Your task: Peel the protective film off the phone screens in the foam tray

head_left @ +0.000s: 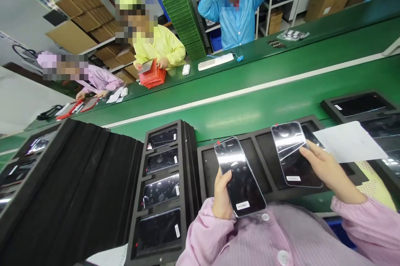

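Note:
My left hand grips a glossy black phone screen panel by its lower left edge; a small white label sits near its bottom end. A second glossy panel is in my right hand, which holds it by the right edge and tilts it over a black foam tray. Both panels hover above this tray's shallow pockets. My sleeves are pink.
A black foam tray with several panels stands at the left, beside stacked black foam. A white sheet lies over another tray at the right. Beyond the green conveyor belt, three other people work; red sleeves lie there.

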Action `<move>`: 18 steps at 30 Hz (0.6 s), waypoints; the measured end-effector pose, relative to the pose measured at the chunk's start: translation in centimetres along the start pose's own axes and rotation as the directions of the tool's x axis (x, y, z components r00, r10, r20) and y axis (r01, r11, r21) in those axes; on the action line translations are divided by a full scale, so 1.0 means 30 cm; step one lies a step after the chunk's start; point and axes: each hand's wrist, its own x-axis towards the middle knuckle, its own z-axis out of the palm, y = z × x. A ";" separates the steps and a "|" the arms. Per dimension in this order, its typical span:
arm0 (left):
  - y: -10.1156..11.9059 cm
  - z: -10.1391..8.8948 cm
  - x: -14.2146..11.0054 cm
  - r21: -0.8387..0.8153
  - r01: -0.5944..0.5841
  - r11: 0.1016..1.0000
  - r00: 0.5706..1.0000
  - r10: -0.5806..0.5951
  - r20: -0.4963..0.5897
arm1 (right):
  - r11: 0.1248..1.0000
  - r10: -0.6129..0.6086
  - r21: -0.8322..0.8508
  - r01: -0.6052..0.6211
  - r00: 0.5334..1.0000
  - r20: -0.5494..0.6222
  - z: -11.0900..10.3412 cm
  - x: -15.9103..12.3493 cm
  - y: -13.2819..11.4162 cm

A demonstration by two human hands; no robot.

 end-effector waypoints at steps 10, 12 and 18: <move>0.046 0.147 -0.101 0.418 0.100 0.903 0.974 -0.174 0.143 | 0.936 -0.337 -0.135 0.326 0.940 -0.061 0.036 0.045 -0.120; 0.047 0.155 -0.112 0.495 0.081 0.865 0.965 -0.192 0.177 | 0.893 -0.451 -0.017 0.450 0.893 -0.008 -0.021 0.063 -0.215; 0.069 0.168 -0.140 0.529 0.035 0.848 0.926 -0.227 0.302 | 0.651 -0.758 0.021 0.759 0.651 -0.029 -0.078 0.081 -0.384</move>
